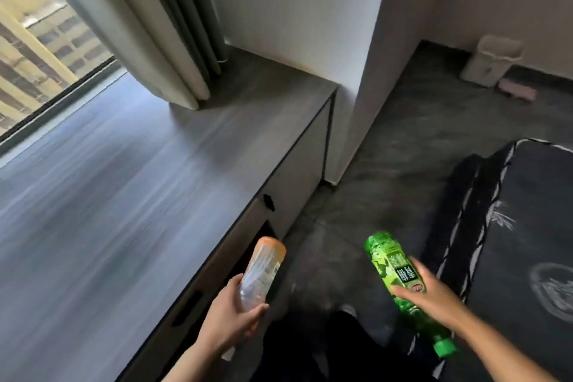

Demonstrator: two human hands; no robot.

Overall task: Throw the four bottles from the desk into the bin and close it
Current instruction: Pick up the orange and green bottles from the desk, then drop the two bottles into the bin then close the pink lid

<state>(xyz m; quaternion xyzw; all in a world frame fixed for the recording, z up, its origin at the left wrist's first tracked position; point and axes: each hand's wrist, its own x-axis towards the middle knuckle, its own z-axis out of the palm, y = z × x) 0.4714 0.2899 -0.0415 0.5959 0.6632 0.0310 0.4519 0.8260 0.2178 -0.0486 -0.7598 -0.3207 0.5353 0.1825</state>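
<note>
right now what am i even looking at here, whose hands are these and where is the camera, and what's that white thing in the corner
There is one picture, taken by a wide-angle camera worn on a person's head, looking forward and down. That is why you see two bare arms reaching in from the bottom edge: they belong to the wearer.

The left hand holds a clear bottle with an orange end. The right hand holds a green bottle with its green cap pointing back toward the person.

On the left runs a long grey desk beside a window with a curtain; the part of its top in view is bare. On the right is a dark patterned bed or mattress.

The white thing on the floor in the far corner is a small bin. The picture is too blurred there to tell whether its lid is open.
</note>
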